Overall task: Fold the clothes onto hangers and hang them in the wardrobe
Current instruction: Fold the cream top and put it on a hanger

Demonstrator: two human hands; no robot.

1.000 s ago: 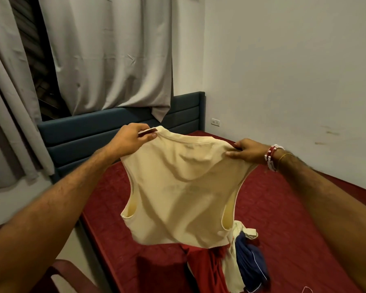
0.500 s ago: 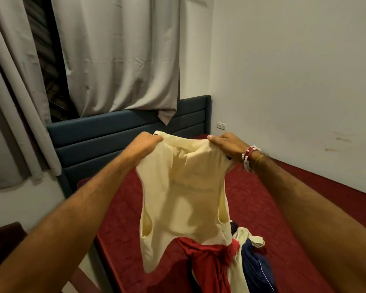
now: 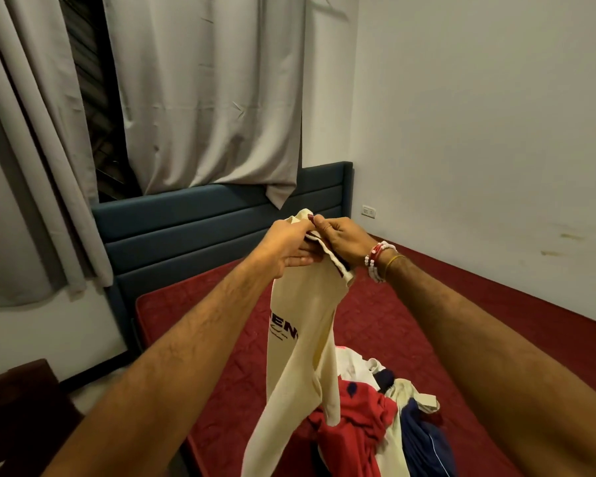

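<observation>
I hold the cream top (image 3: 303, 342) up in front of me, just above the middle of the frame, and it hangs straight down from my hands. Its long axis is vertical. It looks doubled lengthwise into a narrow strip, dark lettering showing on its left face, and its lower end hangs in front of the pile of clothes (image 3: 369, 418) at the bottom centre of the frame. I cannot tell whether it touches the pile.

My hands meet at its top edge, touching each other. My left hand (image 3: 289, 246) has its fingers curled round the cloth from the left. My right hand (image 3: 344, 239), the one with the beaded bracelets (image 3: 375, 259) at the wrist, pinches the same edge from the right, thumb and fingers closed on the ribbed trim. Both arms reach forward about equally, so neither is clearly nearer; the top lies directly below both grips.

The pile sits on the red bed (image 3: 221, 332), under and to the right of the hanging top. I see no hanger and no wardrobe here. I judge that one hand must take the whole top edge, freeing the other to fetch a hanger.
</observation>
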